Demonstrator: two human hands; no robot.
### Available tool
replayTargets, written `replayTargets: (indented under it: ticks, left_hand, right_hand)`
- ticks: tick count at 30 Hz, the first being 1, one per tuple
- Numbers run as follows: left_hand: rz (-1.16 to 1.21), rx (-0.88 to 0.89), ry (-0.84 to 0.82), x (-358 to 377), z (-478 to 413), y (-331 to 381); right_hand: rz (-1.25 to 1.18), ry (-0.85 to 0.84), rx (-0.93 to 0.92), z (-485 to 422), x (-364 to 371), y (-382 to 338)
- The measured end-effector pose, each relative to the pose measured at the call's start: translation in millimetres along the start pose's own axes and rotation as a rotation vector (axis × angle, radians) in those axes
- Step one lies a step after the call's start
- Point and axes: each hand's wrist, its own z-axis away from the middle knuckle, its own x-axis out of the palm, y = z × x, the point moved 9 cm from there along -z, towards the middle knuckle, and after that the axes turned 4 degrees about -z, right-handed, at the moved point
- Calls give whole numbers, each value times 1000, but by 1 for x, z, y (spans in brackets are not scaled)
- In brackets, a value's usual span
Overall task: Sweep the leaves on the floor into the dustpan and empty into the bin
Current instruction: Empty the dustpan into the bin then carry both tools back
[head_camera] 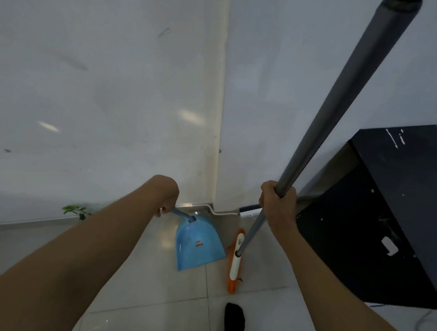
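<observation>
The white wall [101,76] formed an outside corner ahead of the person, and the tiled floor [147,304] ran along its foot. A black cabinet [392,220] stood at the right, close to the wall. The broom handle [337,96] ran on a long diagonal from the upper right, near the camera, down to the floor. The right hand [277,204] gripped it at mid-length with the fingers wrapped fully round the shaft, a hold judged to give leverage for a sweeping stroke. The blue dustpan [197,245] was just left of the broom, near the corner. Its long axis ran from the short handle at the wall end to the wide lip, which pointed toward the person. Whether the lip touched the floor could not be told. The left hand [166,200] held the dustpan handle with the fingers curled round it, apparently to keep the pan angled to receive debris. The orange broom head [236,262] was down at the floor just beside the lip, its long axis roughly parallel to the pan's right edge. A green leafy sprig [76,209] showed at the wall's foot, well left of the dustpan. No bin was in view.
</observation>
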Motion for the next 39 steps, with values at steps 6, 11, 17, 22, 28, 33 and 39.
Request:
replayTargets:
  ticks: [6, 11, 17, 22, 28, 33, 39]
  left_hand:
    - [-68, 6, 211, -70, -10, 13]
    - [-63, -2, 486, -111, -7, 20]
    - [-26, 23, 762, -133, 4, 9]
    - [130, 75, 882, -136, 6, -9]
    - [301, 133, 903, -132, 10, -11]
    - [331, 211, 914, -115, 29, -12]
    - [649, 495, 960, -90, 81, -2]
  right_hand:
    - [47, -54, -15, -38, -1, -8]
    - [50, -98, -8, -53, 8, -9]
    - [102, -168, -30, -54, 20, -11]
    - [110, -182, -23, -50, 24, -9]
    - [117, -166, -39, -41, 20, -6]
    - [122, -170, -35, -21, 26, -7]
    - [131, -134, -52, 8, 45, -25]
